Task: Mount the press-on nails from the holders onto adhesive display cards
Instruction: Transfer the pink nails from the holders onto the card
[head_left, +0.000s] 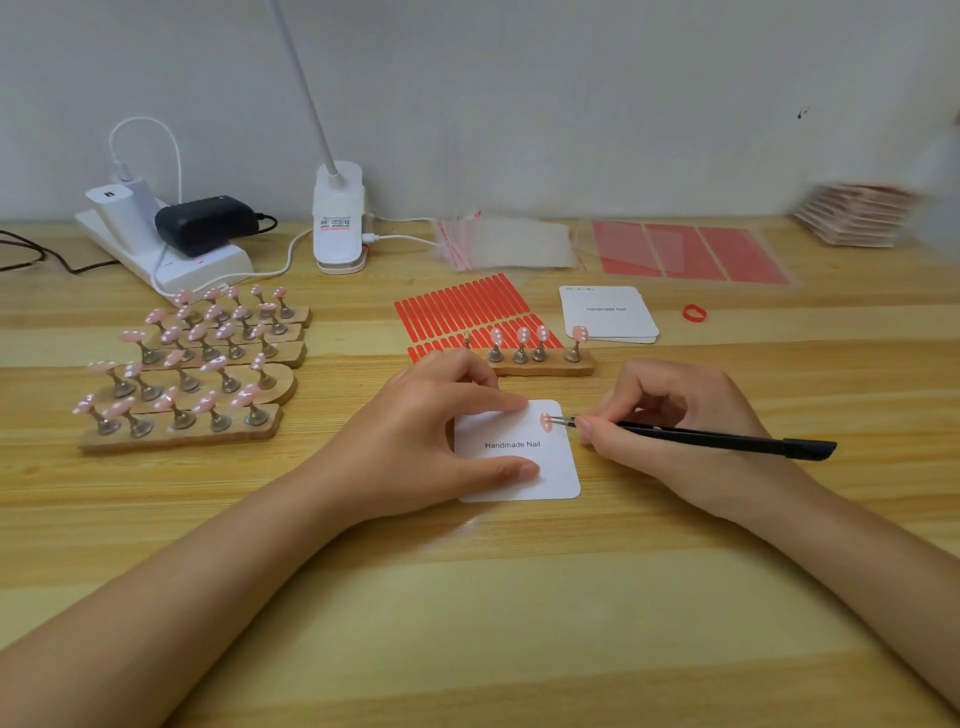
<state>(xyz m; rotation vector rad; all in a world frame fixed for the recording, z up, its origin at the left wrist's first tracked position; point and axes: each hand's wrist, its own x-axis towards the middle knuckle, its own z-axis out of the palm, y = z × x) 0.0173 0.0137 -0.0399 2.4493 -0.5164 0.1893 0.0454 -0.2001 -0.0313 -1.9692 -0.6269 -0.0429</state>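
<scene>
The right hand (670, 415) pinches tweezers (717, 440) whose grip holds a light, slippery nail (546, 422) edgewise; left hand (441, 431) pins the card (550, 467).

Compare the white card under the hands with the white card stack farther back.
The white card under the left hand is a single card; the white card stack holds several. The near card is pinned by the left hand and carries a pink nail; the stack is untouched and bare. Both read "Handmade Nail".
</scene>
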